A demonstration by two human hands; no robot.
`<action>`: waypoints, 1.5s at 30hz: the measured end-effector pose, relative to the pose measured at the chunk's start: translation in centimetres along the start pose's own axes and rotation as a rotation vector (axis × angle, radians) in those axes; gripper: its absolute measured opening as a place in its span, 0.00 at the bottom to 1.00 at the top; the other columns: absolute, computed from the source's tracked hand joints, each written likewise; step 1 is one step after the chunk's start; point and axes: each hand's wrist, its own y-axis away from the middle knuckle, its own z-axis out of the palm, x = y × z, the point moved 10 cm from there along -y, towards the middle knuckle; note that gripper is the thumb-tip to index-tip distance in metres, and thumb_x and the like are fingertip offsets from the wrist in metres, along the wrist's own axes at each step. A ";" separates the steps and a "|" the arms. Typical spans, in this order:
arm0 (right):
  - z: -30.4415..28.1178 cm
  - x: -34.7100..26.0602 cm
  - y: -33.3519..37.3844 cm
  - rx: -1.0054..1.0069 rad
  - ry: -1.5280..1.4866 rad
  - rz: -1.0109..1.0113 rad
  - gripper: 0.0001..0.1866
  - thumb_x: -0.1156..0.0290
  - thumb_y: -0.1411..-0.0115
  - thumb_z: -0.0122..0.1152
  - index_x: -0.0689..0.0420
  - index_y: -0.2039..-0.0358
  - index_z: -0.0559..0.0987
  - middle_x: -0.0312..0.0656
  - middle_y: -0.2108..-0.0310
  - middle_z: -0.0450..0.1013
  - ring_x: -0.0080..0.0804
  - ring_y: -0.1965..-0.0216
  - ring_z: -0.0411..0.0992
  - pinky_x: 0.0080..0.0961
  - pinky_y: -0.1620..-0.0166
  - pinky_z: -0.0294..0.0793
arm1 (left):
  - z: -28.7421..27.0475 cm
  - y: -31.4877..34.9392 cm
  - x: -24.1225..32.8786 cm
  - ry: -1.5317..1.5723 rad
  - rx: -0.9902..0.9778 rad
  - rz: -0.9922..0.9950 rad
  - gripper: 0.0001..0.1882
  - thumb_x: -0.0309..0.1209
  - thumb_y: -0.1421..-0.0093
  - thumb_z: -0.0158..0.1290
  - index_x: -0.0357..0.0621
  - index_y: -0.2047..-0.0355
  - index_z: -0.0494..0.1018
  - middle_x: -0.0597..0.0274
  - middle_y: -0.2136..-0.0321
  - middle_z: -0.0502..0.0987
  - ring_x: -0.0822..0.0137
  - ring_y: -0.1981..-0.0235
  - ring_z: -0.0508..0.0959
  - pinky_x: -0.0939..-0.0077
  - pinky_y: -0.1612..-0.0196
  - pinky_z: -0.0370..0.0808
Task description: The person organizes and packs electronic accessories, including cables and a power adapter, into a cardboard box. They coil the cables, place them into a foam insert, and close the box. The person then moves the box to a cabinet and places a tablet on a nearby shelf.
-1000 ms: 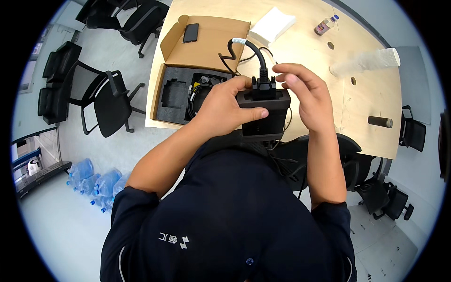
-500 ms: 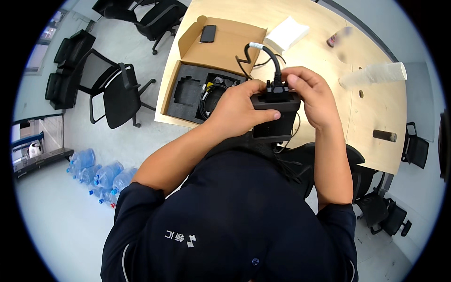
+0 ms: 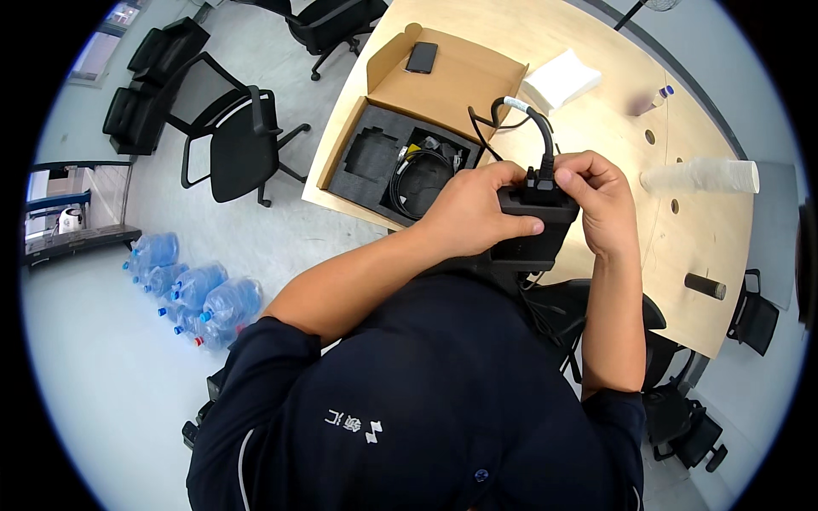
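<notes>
A black box-shaped device [image 3: 530, 247] is held in front of my body, just off the table's near edge. My left hand [image 3: 473, 211] wraps around its left side, with the thumb lying along the face toward me. On top of the box sits a black cable connector [image 3: 542, 180]. From it a thick black cable [image 3: 543, 128] with a white label curves up and away to the left. My right hand [image 3: 607, 203] is closed at the connector's right side, thumb and index finger pinching its edge. The exact spot under those fingertips is hidden.
An open cardboard box [image 3: 460, 72] with a foam insert [image 3: 362, 177] and a coiled cable [image 3: 396, 183] lies on the table [image 3: 630, 247]. A phone-like black slab [image 3: 421, 58], white papers [image 3: 562, 78], stacked cups [image 3: 699, 176], and a dark cylinder [image 3: 705, 286] lie around. Chairs [image 3: 243, 145] stand nearby.
The view has turned slightly, so the scene sits farther right in the picture. Both hands keep their places on the device and connector; the right fingers have curled a little more.
</notes>
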 end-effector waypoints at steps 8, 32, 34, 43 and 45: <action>-0.5 0.7 0.0 0.000 -0.044 0.021 0.10 0.69 0.31 0.69 0.62 0.56 0.84 0.39 0.58 0.84 0.22 0.59 0.78 0.22 0.50 0.77 | 0.4 -0.4 -0.5 -0.014 0.044 0.034 0.35 0.42 0.48 0.76 0.32 0.45 0.79 0.42 0.52 0.85 0.49 0.49 0.86 0.63 0.44 0.80; -0.8 -0.4 -0.3 0.024 0.009 0.037 0.09 0.73 0.32 0.68 0.67 0.58 0.86 0.40 0.64 0.84 0.24 0.62 0.80 0.22 0.54 0.79 | 1.5 -1.7 -1.5 0.087 0.043 0.021 0.33 0.41 0.49 0.76 0.30 0.50 0.80 0.46 0.57 0.86 0.55 0.55 0.87 0.65 0.49 0.82; -1.1 -0.1 -0.5 0.021 -0.009 0.047 0.08 0.73 0.33 0.70 0.66 0.60 0.87 0.41 0.65 0.84 0.23 0.63 0.79 0.21 0.55 0.79 | 1.7 -1.8 -1.7 0.065 0.034 0.008 0.32 0.39 0.48 0.77 0.32 0.49 0.80 0.50 0.57 0.86 0.60 0.55 0.86 0.67 0.49 0.81; -1.9 2.5 -0.8 0.056 -0.099 0.069 0.16 0.70 0.32 0.71 0.63 0.48 0.82 0.41 0.61 0.83 0.23 0.59 0.78 0.20 0.53 0.76 | 2.3 -2.2 -1.8 0.074 0.036 -0.018 0.27 0.32 0.47 0.77 0.36 0.49 0.79 0.59 0.58 0.86 0.70 0.55 0.84 0.71 0.49 0.79; -1.4 1.9 -0.2 0.062 -0.244 0.039 0.22 0.67 0.31 0.69 0.63 0.40 0.78 0.42 0.56 0.82 0.24 0.54 0.77 0.23 0.49 0.75 | 2.5 -2.4 -2.2 0.149 0.042 -0.039 0.26 0.30 0.46 0.76 0.37 0.49 0.80 0.59 0.57 0.86 0.71 0.55 0.83 0.71 0.48 0.79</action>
